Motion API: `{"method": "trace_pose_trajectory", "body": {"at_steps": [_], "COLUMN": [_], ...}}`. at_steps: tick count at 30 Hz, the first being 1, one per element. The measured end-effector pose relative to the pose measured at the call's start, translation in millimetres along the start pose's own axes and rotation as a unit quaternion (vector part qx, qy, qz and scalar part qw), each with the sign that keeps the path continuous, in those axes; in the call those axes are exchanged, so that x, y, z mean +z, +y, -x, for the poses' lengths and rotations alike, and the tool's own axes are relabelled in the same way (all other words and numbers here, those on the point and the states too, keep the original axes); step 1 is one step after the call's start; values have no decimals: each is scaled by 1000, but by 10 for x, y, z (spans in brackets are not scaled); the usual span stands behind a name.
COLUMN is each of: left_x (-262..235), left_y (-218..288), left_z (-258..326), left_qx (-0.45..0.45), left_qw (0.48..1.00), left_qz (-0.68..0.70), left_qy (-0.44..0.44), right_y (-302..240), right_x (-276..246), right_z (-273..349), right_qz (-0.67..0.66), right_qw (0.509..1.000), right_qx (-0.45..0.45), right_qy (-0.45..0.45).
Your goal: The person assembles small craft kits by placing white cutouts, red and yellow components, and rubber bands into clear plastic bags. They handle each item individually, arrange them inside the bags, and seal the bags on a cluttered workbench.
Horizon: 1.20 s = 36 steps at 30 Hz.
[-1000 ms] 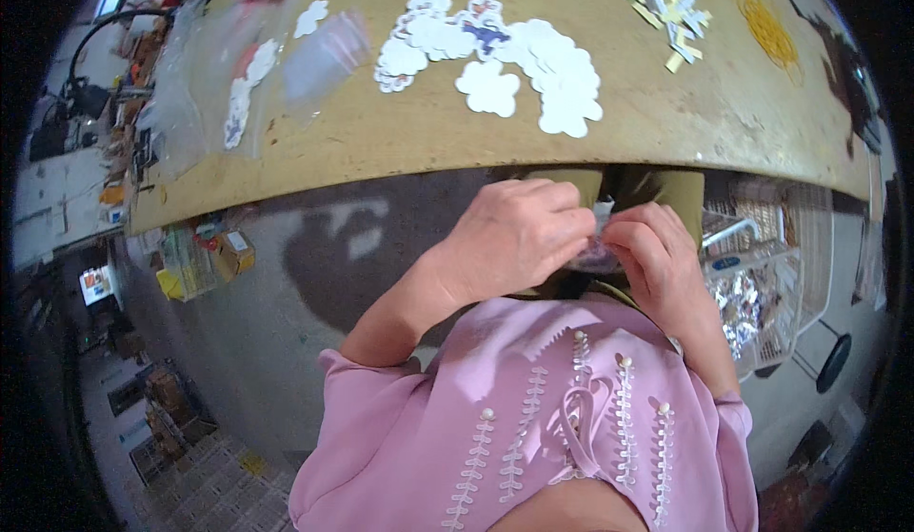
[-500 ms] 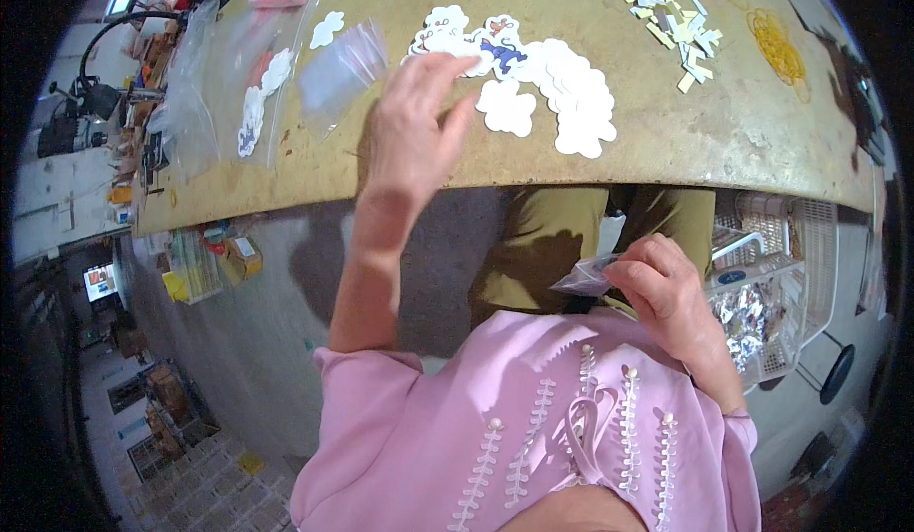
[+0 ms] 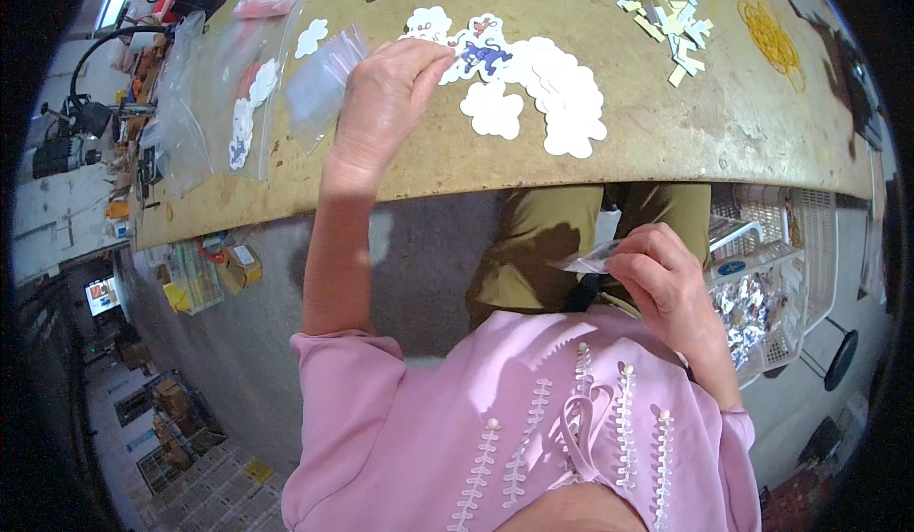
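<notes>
My left hand reaches out over the worn tan table, fingertips pinching the edge of a printed cloud-shaped cutout at the left end of a row of white cloud-shaped cutouts. My right hand stays low over my lap below the table edge, closed on a small clear plastic bag. A single white cloud cutout lies just in front of the row.
Clear plastic bags holding more white cutouts lie at the table's left. Small white and yellow paper pieces and a yellow coil sit at the far right. A white wire basket with shiny packets stands to my right.
My left hand left my lap, where both hands were together on the small bag, and reached up to the cutouts on the table. The right hand kept the bag.
</notes>
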<state>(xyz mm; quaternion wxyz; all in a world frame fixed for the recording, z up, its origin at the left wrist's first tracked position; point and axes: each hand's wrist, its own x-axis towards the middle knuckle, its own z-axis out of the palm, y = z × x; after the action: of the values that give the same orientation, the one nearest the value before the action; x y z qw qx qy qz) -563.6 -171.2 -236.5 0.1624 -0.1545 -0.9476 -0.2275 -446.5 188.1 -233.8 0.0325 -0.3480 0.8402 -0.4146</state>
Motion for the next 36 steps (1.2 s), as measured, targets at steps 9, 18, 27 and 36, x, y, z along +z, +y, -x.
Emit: {"method": "trace_pose_trajectory", "body": {"at_steps": [9, 18, 27, 36], "left_x": [79, -86, -223, -234], "left_y": [48, 67, 32, 2], "left_z": [47, 29, -144, -93], "left_qx": [-161, -15, 6, 81], "left_qw": [981, 998, 989, 989], "left_qz": [95, -9, 6, -39], "left_qy": [54, -65, -144, -116], "right_y": [-64, -31, 39, 67], "right_x": [1, 68, 101, 124], "right_z": [-113, -48, 31, 17], "right_qz": [73, 65, 84, 70], "right_qw": [994, 993, 993, 994], "right_qx": [-53, -72, -60, -58], "right_qy": [63, 63, 58, 61]}}
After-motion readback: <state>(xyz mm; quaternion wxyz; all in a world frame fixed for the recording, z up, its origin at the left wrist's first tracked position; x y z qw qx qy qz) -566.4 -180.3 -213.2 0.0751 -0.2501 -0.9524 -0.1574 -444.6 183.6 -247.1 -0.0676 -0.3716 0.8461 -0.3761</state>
